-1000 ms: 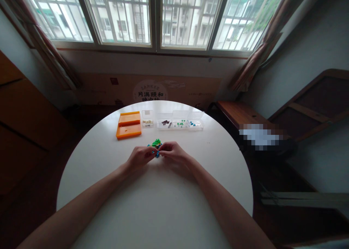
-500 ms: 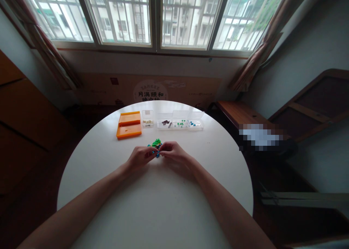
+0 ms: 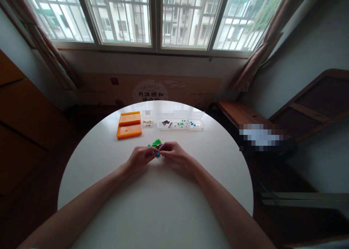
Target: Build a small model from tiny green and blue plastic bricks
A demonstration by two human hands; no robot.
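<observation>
A small model of green and blue building bricks (image 3: 156,143) sits near the middle of the white round table (image 3: 152,205), its green part on the far side and blue pieces toward me. My left hand (image 3: 141,156) comes at it from the left with its fingers closed at the blue part. From the right, my right hand (image 3: 173,151) pinches at the same spot, fingertips nearly meeting those of the left. Whatever tiny piece lies between the fingertips is mostly hidden.
Beyond the hands stand an open orange case (image 3: 129,131), a clear box with cream pieces (image 3: 148,121) and a clear box (image 3: 180,124) with dark, green and blue pieces in its compartments. A wooden bench (image 3: 237,112) is at the right, under the barred window (image 3: 185,20).
Almost nothing differs. Both hands stay at the brick model, with only a very slight shift of the fingertips.
</observation>
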